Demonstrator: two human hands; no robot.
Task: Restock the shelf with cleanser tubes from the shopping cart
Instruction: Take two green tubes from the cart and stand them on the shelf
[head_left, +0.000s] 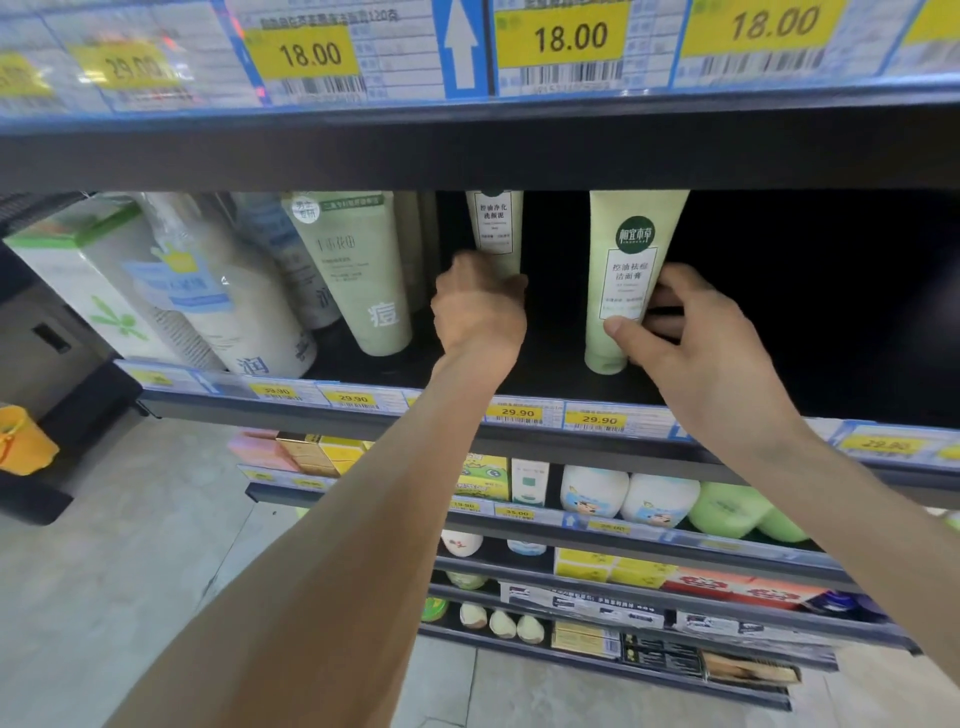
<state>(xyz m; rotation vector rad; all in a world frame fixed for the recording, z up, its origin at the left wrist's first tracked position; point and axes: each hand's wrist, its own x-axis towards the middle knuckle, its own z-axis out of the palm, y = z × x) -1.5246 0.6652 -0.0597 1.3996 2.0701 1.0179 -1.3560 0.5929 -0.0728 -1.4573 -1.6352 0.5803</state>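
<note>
Fingers on my right hand (691, 332) are clamping the green tube (623, 275); my left hand (478, 306) is gripping the pale tube (496, 228). I'm seating both upright, labels forward.

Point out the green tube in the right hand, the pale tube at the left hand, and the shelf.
green tube (623, 280), head view, label
pale tube (496, 223), head view, label
shelf (545, 374), head view, bare board

Both arms bare, reaching up fwd from bottom of frame. Left hand (480, 306) at frame centre, back of hand toward cam, fingers curled closed, wrist straight. Right hand (691, 338) right of centre, thumb (631, 335) extended toward the left, fingers (667, 299) bent, in a pinch-type grip.
</note>
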